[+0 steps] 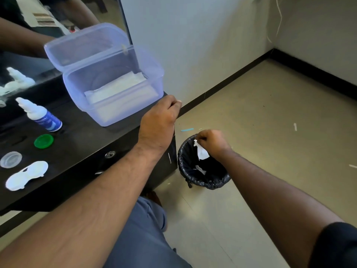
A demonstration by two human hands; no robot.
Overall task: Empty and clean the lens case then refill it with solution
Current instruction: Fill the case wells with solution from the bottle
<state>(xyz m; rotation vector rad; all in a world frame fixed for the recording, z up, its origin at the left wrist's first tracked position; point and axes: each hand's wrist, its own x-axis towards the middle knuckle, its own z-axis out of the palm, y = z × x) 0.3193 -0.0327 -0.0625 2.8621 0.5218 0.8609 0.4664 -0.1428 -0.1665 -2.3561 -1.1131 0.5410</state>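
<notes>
The white lens case [27, 176] lies open on the black table [81, 147] at the near left. Beside it sit a clear cap [11, 159] and a green cap [43, 141]. The solution bottle [41, 115], white with a blue label, stands behind them. My right hand [211, 141] pinches a crumpled white tissue [201, 151] over the black-lined bin [202, 165] on the floor. My left hand [160, 120] rests with curled fingers at the table's right corner, holding nothing that I can see.
An open clear plastic box [116, 88] with folded white tissues stands at the table's back right, its lid against a mirror [29, 45]. Another tissue scrap lies inside the bin. Small bits of litter dot the tan floor [270, 132]. My knee is below the table.
</notes>
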